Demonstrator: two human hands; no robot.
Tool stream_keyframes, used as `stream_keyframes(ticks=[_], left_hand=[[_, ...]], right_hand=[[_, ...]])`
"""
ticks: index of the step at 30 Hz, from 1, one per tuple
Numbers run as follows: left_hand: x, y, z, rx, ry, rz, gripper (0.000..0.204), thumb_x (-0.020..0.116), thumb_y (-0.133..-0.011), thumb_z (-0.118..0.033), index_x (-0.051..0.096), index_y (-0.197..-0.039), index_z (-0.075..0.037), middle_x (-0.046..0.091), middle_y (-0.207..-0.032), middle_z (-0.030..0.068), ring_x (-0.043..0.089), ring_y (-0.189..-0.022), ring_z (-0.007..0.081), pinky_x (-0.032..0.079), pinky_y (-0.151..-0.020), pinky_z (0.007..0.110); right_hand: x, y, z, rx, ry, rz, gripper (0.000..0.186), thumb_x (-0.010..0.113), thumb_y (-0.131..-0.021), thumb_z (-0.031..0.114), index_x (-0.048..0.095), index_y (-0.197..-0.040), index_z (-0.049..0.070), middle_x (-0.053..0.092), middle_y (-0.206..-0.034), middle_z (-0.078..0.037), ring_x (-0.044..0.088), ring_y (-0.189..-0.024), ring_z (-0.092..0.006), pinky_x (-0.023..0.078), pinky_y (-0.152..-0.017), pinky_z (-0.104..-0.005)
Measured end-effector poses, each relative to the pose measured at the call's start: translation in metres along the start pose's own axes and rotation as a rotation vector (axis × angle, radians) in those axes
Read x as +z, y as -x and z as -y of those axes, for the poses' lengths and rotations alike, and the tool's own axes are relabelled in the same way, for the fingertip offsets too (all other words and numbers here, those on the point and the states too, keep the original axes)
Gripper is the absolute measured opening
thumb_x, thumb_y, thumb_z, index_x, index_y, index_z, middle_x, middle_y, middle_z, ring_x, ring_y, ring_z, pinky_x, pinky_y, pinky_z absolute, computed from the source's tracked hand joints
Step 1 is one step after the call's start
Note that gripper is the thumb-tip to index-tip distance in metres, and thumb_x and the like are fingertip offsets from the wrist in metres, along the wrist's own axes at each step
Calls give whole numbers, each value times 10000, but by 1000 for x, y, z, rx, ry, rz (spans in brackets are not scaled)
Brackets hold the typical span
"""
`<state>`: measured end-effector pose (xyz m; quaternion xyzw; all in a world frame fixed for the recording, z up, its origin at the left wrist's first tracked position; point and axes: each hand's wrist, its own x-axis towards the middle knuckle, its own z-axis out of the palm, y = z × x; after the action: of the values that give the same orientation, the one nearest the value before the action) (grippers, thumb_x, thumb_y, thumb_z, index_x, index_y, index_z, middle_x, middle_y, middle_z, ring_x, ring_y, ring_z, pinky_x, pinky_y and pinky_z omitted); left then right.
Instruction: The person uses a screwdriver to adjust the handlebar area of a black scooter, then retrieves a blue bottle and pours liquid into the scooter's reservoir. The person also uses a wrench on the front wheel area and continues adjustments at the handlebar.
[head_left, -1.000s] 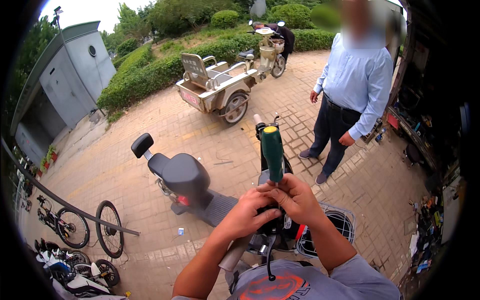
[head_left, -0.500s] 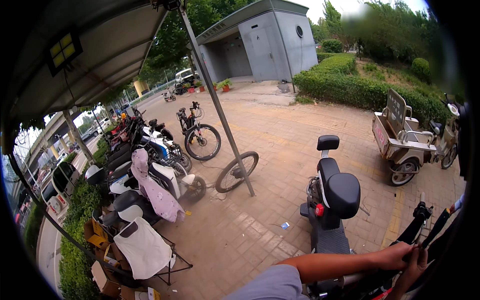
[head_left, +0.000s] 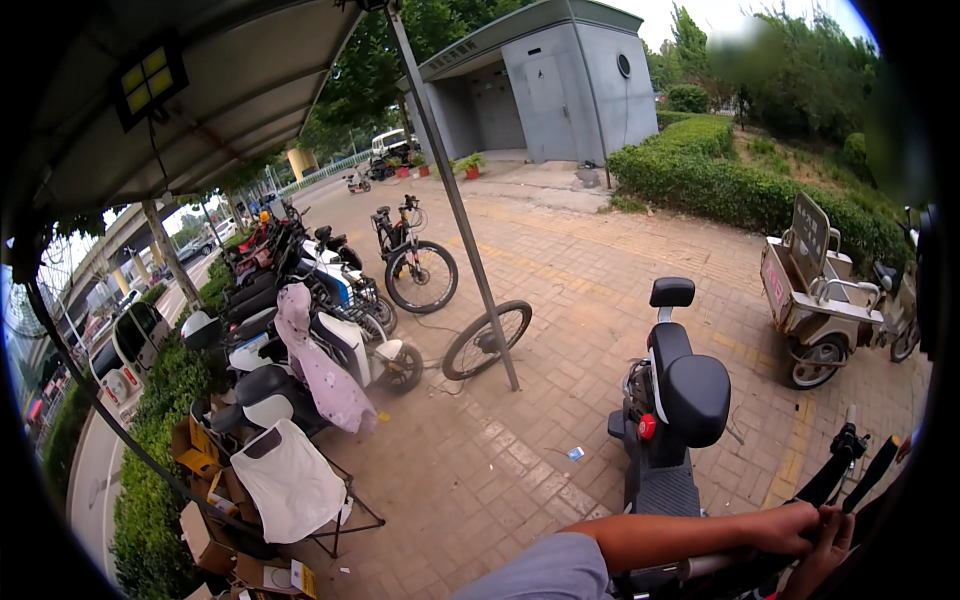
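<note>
At the lower right, my left hand (head_left: 788,528) reaches across from a bare forearm with its fingers closed. Its fingertips meet those of my right hand (head_left: 824,562), which is closed too, just below it. Whatever they pinch between them is too small and dark to make out. Right beside them are the black handlebar and grip (head_left: 848,445) of a two-wheeler, partly hidden by my arm and the dark picture rim. Just left stands a black electric scooter (head_left: 672,400) with a padded seat, backrest and red tail light.
A slanting metal post (head_left: 460,215) has a bicycle wheel (head_left: 487,341) leaning at its foot. A bicycle (head_left: 420,272), a row of parked scooters (head_left: 330,340), a white folding chair (head_left: 287,487) and cardboard boxes (head_left: 207,540) stand left. A cargo tricycle (head_left: 815,295) is parked right.
The whole view has shifted a little, so the surroundings sit slightly farther right. My hands stay together by the handlebar, with the right hand's fingers showing a little more upright.
</note>
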<state>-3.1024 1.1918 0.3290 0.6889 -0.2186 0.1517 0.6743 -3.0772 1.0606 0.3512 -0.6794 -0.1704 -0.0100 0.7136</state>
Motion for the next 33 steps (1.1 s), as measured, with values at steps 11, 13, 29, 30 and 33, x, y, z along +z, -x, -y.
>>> stream_keyframes(ticks=[11,13,29,30,33], left_hand=[[-11,12,-44,-114,116,-58,195,675,-693,-34,667,-865,58,661,-780,139,651,-770,213,503,-686,317],[-9,9,-38,-112,39,-1,169,662,-727,-38,656,-867,57,662,-827,159,649,-820,239,501,-730,336],[-16,-6,-28,-406,-231,85,164,711,-869,-99,686,-996,2,690,-849,32,595,-785,82,490,-724,265],[-17,-5,-23,-377,-250,95,157,702,-866,-80,684,-1000,1,702,-862,67,632,-791,122,507,-728,287],[-17,-8,-21,-313,-344,148,144,698,-858,-60,678,-987,2,711,-874,104,675,-792,180,524,-733,311]], right_hand=[[3,-7,-25,-64,-42,11,217,597,-944,193,655,-1006,-7,672,-951,-109,626,-857,-199,493,-763,-313],[0,-3,-16,-66,-62,54,214,597,-944,193,649,-1000,-6,672,-942,-108,627,-846,-197,495,-755,-313],[-3,-9,-6,-27,-258,240,270,530,-1019,202,621,-1072,-46,680,-1010,-87,619,-923,-95,508,-817,-261],[-1,-9,-6,-42,-250,217,261,528,-1018,191,610,-1100,-43,686,-1019,-93,638,-923,-111,524,-812,-262],[-2,-10,-7,-35,-243,190,230,543,-1007,154,612,-1117,-36,695,-1003,-92,657,-910,-122,538,-794,-256]])
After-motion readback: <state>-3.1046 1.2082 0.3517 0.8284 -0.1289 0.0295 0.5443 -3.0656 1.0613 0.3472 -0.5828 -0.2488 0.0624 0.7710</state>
